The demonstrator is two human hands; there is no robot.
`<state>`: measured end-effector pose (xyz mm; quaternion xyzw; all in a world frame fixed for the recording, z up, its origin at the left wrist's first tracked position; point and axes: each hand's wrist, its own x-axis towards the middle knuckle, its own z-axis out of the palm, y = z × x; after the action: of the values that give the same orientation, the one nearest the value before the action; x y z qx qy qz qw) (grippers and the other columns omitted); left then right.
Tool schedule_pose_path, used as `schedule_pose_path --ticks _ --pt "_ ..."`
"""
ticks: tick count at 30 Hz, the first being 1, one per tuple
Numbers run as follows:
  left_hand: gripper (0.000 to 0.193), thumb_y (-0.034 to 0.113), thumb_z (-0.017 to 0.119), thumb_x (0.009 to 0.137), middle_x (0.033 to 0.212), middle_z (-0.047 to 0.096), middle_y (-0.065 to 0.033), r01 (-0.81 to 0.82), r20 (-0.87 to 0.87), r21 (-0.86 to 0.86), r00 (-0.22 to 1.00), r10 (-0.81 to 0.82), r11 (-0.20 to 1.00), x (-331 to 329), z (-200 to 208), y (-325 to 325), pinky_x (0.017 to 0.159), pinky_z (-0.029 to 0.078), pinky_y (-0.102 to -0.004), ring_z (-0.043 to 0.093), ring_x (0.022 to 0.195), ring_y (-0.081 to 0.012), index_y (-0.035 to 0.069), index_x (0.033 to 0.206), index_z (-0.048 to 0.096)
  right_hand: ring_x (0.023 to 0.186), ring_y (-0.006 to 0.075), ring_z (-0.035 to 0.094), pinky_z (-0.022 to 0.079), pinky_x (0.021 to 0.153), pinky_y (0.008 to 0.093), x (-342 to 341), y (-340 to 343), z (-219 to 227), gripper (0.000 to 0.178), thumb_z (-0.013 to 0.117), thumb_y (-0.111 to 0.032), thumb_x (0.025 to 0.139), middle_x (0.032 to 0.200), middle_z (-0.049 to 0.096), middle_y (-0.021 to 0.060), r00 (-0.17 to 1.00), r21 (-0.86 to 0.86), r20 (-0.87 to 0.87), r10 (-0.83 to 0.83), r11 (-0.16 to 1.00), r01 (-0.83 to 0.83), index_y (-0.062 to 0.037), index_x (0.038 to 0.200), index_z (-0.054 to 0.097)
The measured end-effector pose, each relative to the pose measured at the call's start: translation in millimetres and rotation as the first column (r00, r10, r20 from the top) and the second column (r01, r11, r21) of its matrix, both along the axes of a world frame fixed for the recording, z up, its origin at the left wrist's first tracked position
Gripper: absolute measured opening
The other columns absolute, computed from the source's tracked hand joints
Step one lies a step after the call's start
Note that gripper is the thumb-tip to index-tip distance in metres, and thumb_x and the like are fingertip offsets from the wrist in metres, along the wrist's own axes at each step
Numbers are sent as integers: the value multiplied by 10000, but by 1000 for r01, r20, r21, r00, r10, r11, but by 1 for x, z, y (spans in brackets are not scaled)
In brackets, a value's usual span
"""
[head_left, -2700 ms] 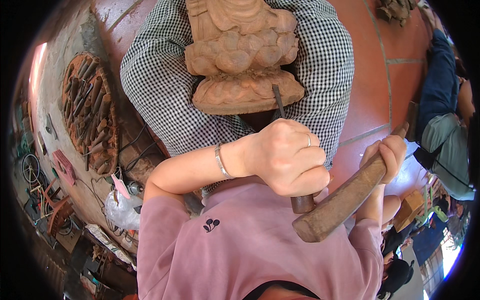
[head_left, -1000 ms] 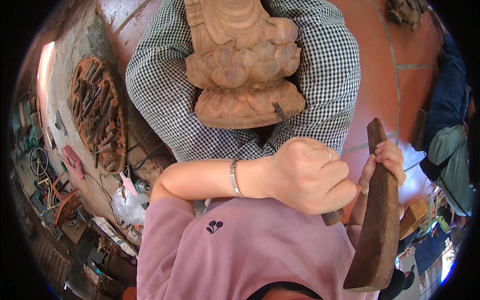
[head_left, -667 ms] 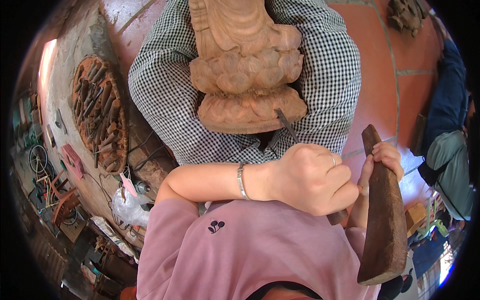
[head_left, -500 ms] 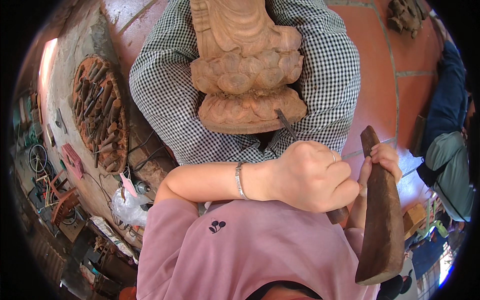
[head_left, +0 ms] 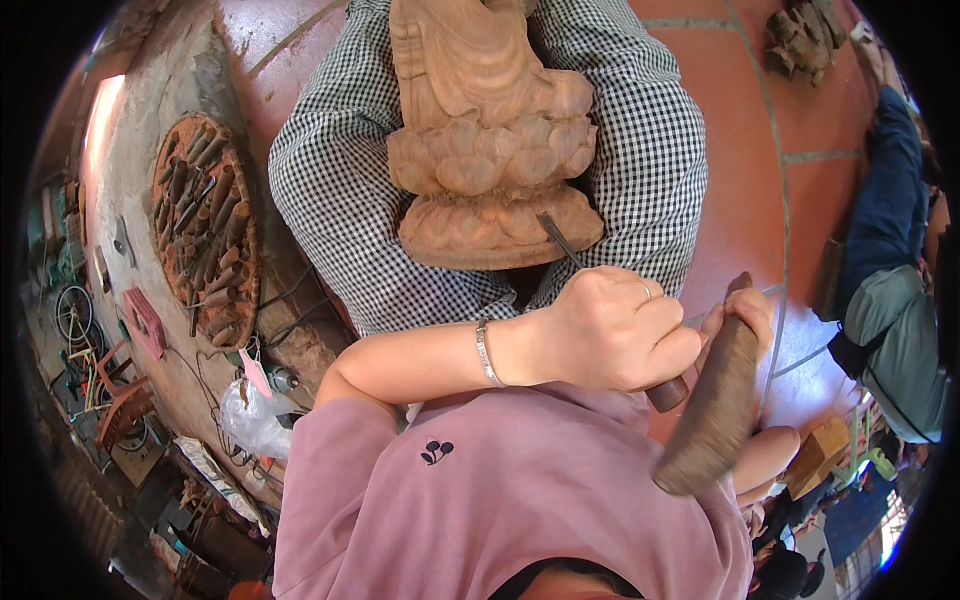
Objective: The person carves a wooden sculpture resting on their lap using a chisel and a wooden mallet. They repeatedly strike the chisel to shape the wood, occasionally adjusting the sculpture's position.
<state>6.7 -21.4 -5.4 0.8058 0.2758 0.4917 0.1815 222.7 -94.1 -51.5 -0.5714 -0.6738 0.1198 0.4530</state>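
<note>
A carved reddish-brown wooden statue (head_left: 490, 155) lies between my knees, with a petal-carved base towards me. My left hand (head_left: 622, 330) is closed round a chisel (head_left: 561, 240). The chisel's dark blade slants onto the lower rim of the base, and its wooden handle end sticks out below my fist. On the right, my right hand (head_left: 752, 312) grips the narrow end of a dark wooden mallet (head_left: 710, 420). The mallet's broad end is motion-blurred and close to the chisel's handle end; I cannot tell whether they touch.
At the left, a round basket (head_left: 250, 290) holds many carving tools on a grey ledge. A clear plastic bag (head_left: 250, 415) and cables lie below it. Another person's legs (head_left: 885, 250) are at the far right. A rough wood piece (head_left: 803, 40) rests on the red tiles.
The mallet's broad end has swung left and up towards the chisel's handle end. My right hand has shifted slightly left. My left hand still holds the chisel against the base.
</note>
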Motion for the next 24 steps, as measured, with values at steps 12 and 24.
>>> schedule_pose_path --ticks 12,24 --pt "351 115 757 718 576 365 5 -8 6 -5 1000 8 1000 0 3 1 389 367 -265 447 450 -124 122 590 430 835 248 571 515 824 422 -4 11 1 389 591 111 785 903 552 123 976 84 -185 118 991 -104 -58 1098 434" --pt "341 121 754 734 570 405 -1 17 53 -31 998 -15 999 -1 4 4 380 367 -271 481 443 -133 115 597 441 938 199 508 446 867 347 -3 2 3 362 580 31 865 1049 508 77 998 -11 -41 44 999 -44 -74 1197 482"
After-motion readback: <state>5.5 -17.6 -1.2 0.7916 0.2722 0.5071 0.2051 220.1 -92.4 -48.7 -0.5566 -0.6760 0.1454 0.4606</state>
